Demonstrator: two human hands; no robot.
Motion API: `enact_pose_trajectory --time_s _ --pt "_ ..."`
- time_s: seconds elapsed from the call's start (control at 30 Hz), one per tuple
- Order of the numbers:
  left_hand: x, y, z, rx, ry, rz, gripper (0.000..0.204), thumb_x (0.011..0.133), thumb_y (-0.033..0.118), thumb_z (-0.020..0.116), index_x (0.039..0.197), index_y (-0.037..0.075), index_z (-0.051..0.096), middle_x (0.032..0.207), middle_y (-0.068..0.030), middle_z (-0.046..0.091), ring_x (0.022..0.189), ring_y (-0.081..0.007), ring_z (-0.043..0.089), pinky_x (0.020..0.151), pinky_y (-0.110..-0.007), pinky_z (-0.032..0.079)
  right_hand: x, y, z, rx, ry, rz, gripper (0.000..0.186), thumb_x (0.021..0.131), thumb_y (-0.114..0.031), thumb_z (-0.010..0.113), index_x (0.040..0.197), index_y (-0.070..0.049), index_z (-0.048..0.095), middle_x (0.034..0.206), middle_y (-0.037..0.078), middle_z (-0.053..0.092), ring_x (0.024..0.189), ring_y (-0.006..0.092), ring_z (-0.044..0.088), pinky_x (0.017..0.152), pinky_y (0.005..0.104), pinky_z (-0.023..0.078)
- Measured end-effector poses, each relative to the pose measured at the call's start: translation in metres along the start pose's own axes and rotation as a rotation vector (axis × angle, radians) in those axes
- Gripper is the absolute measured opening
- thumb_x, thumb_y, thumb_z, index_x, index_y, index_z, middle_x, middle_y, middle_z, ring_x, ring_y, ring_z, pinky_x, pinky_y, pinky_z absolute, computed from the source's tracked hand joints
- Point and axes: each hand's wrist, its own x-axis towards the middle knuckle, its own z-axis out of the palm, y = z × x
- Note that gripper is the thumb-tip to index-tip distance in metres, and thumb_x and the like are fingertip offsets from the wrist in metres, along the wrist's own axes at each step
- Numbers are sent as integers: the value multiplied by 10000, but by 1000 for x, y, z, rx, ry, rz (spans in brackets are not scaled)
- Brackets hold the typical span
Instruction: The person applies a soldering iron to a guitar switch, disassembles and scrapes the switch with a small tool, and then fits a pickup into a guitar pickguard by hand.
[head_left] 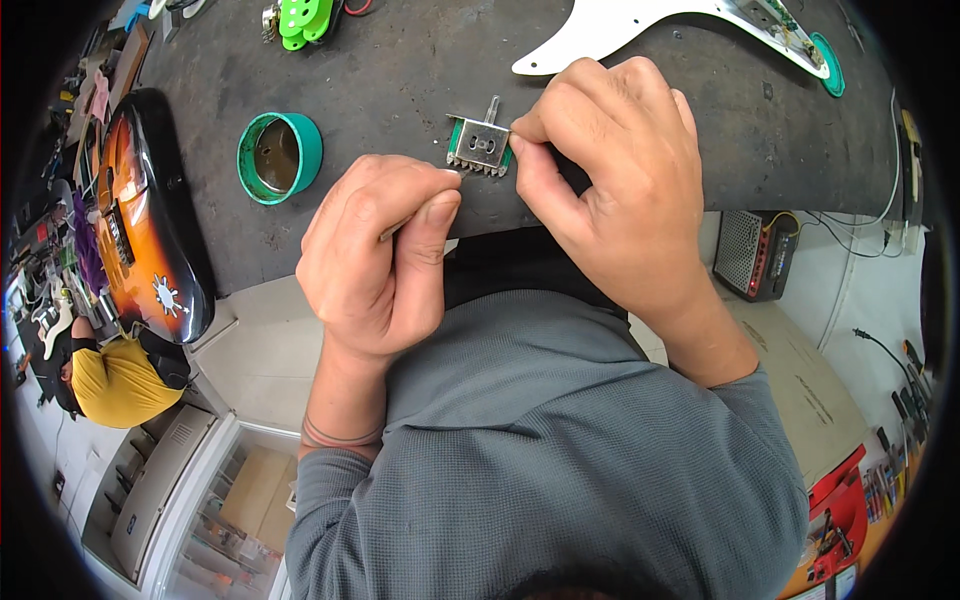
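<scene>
A metal lever switch with a green board and a row of solder lugs [483, 143] rests on the dark work surface [390, 100]. My right hand [610, 170] is closed at its right side, thumb and forefinger pinching that edge. My left hand [375, 250] is closed just below and left of the lugs, with a small pale bit at the pinched fingertips, too small to name. A teal tub with brown contents [280, 158] stands to the left of the hands.
A white pickguard [630, 20] and a green pickup [305, 18] lie toward the back. A sunburst guitar body [155, 235] is at the left. Beyond it a person in yellow [125, 385] works. An amplifier [750, 255] sits below the right edge, near tools [890, 470].
</scene>
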Motion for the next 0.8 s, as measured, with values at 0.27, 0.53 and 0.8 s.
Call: enact_pose_trajectory --time_s 0.27,0.53,0.8 --pt "2 -2 -1 33 -96 56 84 977 -85 662 1060 -78 667 875 -166 712 690 -172 616 624 -275 493 8 -6 -5 -90 -47 -75 162 748 -80 786 836 -120 656 865 -16 605 830 233 543 740 381 390" --pt "9 -1 3 98 -89 113 166 837 -70 780 954 -36 667 783 -131 667 649 -285 641 612 -357 524 8 -6 -5 -67 -53 -17 206 732 -77 787 829 -115 609 846 -7 580 823 234 534 717 388 368" --pt "5 -6 1 151 -95 239 235 787 -66 796 989 -48 676 816 -150 661 649 -289 628 576 -367 506 10 -6 -5 32 27 -39 206 747 -67 777 852 -108 604 842 7 581 806 244 538 713 391 367"
